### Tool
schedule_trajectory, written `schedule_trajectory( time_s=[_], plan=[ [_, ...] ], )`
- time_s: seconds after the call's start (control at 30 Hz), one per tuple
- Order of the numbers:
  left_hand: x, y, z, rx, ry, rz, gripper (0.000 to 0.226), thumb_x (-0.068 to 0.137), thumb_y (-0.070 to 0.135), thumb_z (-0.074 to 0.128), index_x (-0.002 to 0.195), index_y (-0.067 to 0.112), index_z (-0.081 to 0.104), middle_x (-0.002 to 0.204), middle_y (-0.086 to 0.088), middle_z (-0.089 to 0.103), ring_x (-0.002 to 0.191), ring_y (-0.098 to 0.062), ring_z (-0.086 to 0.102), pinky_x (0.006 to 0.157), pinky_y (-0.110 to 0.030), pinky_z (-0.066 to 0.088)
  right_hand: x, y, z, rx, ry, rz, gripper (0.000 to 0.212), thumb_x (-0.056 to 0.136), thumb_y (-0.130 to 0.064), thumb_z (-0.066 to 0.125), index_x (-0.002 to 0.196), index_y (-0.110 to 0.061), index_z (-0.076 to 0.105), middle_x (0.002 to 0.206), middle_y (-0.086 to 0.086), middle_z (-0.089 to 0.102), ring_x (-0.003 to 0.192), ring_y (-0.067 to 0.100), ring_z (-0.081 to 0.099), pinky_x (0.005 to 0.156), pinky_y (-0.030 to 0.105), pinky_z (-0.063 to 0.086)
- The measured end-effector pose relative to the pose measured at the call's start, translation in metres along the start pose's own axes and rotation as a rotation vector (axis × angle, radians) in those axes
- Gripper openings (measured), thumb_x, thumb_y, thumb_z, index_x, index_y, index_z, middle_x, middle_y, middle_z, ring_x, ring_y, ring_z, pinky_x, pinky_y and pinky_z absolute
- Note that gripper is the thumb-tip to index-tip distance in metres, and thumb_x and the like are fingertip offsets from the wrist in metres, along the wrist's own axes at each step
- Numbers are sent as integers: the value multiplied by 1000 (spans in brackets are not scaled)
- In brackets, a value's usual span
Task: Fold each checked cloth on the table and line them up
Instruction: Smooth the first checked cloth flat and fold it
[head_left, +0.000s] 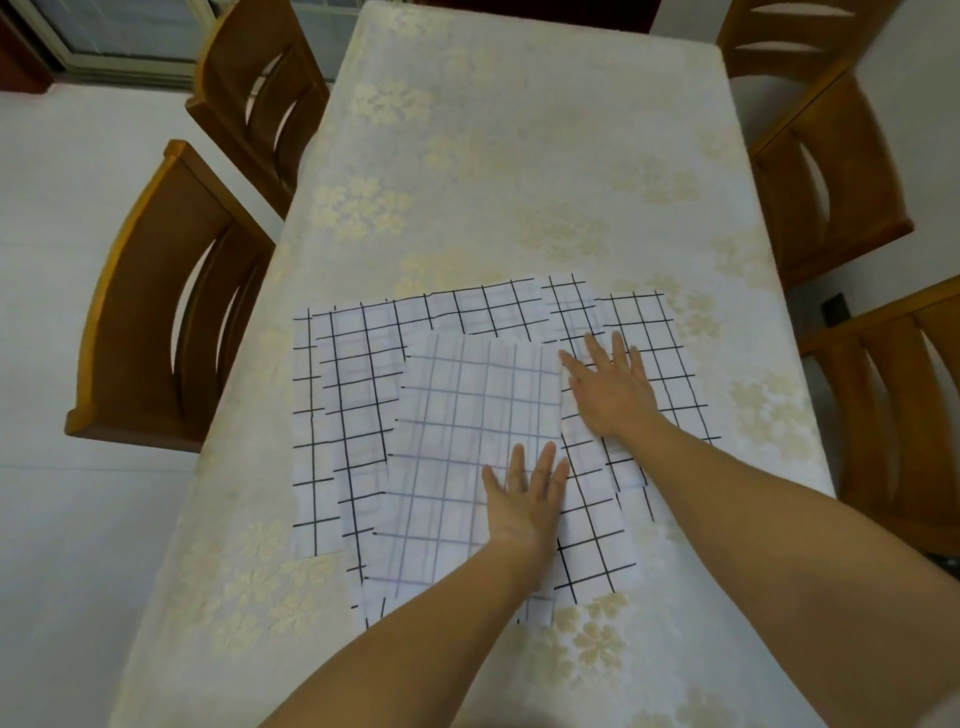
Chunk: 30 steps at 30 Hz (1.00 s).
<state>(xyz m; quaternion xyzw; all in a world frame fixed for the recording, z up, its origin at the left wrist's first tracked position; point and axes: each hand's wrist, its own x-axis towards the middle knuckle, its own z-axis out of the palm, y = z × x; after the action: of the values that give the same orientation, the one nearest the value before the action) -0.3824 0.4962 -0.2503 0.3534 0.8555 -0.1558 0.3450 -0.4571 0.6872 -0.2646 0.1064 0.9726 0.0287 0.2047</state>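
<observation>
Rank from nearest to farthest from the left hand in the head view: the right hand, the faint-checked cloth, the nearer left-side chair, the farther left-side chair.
1. The faint-checked cloth: under the left hand, touching it.
2. The right hand: just ahead and right.
3. The nearer left-side chair: off to the left.
4. The farther left-side chair: back left.

head camera, high, looking down at table (519, 156).

We see our left hand (524, 499) and right hand (610, 387) bare, with long, slim fingers. The left forearm (415, 639) and right forearm (753, 519) are bare too, as far as the lower edge. A pale grey patch (941, 719) in the bottom right corner is too blurred to name.
</observation>
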Motion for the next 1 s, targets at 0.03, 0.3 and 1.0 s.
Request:
schedule_trajectory(
  time_s=[0.03,0.3,1.0],
  plan=[
    [1,0,-1,5,-2,-4,133,85,40,78,150,16,-35,154,-7,-46,148,-44,-26,117,-70,6,5,0,-2,6,-8,11,52,106,-40,16,157,-38,3,165,4,-12,149,36,-18,122,52,-6],
    [11,1,-2,26,16,-26,140,80,50,80,147,20,-40,151,-6,-50,146,-45,-29,113,-76,5,-66,-43,18,541,357,324,38,98,-31,48,131,-13,51,129,12,55,118,29,49,98,40,41],
    [-9,-34,-16,210,370,429,46,102,26,54,146,28,43,169,4,6,155,-31,-9,122,-60,-8,-185,-71,61,826,16,302,10,94,-30,63,86,-25,59,72,-5,65,78,22,65,79,38,52]
  ],
)
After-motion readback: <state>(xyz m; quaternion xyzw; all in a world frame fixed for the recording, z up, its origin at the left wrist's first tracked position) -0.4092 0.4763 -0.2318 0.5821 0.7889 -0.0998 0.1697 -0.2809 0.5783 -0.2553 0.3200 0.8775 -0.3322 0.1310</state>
